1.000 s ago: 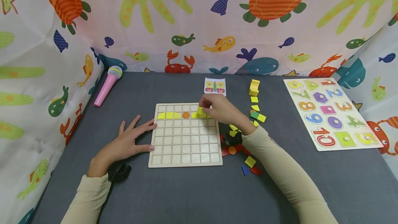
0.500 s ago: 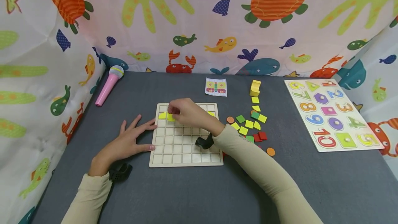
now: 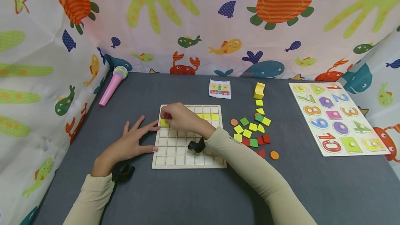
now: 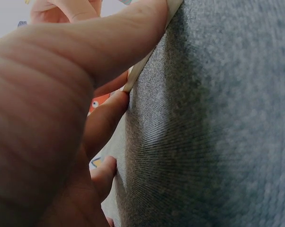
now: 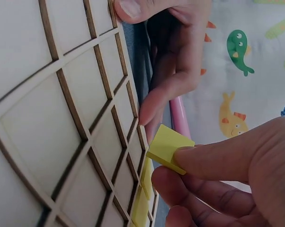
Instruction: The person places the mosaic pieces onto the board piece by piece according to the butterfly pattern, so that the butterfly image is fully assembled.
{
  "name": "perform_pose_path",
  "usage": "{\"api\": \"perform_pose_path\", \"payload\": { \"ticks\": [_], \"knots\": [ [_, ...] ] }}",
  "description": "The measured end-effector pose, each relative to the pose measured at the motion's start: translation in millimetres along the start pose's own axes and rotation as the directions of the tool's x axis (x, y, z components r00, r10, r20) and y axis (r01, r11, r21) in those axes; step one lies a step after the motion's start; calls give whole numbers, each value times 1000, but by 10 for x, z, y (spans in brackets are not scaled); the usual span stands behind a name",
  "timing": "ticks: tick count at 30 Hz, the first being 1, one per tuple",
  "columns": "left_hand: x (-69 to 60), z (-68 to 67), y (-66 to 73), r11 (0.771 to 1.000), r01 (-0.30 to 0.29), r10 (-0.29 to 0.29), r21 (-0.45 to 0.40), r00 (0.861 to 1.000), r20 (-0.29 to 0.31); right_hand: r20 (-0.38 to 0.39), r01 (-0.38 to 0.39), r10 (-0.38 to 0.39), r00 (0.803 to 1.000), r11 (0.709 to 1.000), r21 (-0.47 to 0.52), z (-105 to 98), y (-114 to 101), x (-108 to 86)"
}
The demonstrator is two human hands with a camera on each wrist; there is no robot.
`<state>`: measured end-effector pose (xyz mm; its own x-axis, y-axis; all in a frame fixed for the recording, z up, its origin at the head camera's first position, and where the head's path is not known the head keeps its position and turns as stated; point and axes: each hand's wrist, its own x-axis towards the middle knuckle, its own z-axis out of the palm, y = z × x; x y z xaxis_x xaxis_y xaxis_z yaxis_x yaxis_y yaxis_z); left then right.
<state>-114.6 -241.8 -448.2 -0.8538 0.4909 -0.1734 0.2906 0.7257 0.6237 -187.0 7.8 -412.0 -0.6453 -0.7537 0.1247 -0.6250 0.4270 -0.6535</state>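
Note:
My right hand (image 3: 184,116) is over the left end of a wooden grid board (image 3: 184,148). In the right wrist view its thumb and fingers pinch a yellow square tile (image 5: 170,145) just above the board. Several yellow tiles (image 3: 207,116) lie in a row near the board's top, to the right of the hand; the hand hides the row's middle. My left hand (image 3: 128,145) rests at the board's left edge, fingers spread, thumb and fingertips touching the rim. In the left wrist view the left thumb (image 4: 128,33) lies along that rim.
Loose yellow, green, red and orange pieces (image 3: 252,126) lie right of the board. Behind them stands a small yellow stack (image 3: 259,90). A pattern card (image 3: 219,89) lies beyond the board. A pink toy microphone (image 3: 111,88) lies at back left, a number puzzle (image 3: 339,119) at right.
My right hand has moved left across the board, from the right end of the yellow row to its left end. My left hand stays at the board's edge.

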Motion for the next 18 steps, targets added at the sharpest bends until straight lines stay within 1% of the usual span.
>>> {"api": "perform_pose_path", "payload": {
  "ticks": [9,18],
  "knots": [
    [6,11,-15,1000,2,-2,-8,1000,0,21,-21,21,1000,999,-27,55,21,8],
    [-2,6,-6,1000,-1,1,-8,1000,-2,17,-5,6,1000,997,-77,109,0,39]
  ]
}}
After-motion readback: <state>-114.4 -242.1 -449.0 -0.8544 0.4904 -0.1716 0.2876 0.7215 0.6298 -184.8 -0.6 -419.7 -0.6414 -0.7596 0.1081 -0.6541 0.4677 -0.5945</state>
